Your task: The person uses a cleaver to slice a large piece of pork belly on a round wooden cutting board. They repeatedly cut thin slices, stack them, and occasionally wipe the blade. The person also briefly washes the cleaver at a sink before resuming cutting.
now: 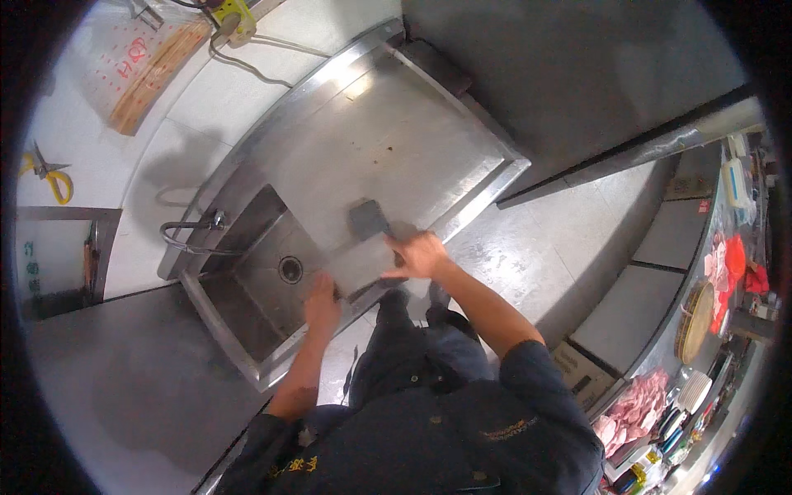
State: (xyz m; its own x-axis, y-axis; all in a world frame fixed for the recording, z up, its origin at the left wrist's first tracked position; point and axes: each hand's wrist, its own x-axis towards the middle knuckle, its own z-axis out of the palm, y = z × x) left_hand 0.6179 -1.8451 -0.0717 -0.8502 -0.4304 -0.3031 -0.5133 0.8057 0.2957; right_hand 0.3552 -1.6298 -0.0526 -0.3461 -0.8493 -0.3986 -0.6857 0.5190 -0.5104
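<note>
A pale grey rectangular object (360,265), blurred and of a kind I cannot tell, is held between my hands over the front edge of the stainless steel sink counter (396,124). My left hand (323,306) grips its left end beside the sink basin (266,291). On its right end is my right hand (421,255), thumb and fingers spread around it. Just beyond the object, a dark grey squarish thing (367,219) shows on the counter; whether the two touch is unclear.
A curved metal faucet (201,238) reaches over the basin. Yellow-handled scissors (49,173) and a power strip (234,21) are at the left and top. Grey panels flank the sink. Behind on the right, a counter holds pink cloths (637,411) and a round wooden board (694,322).
</note>
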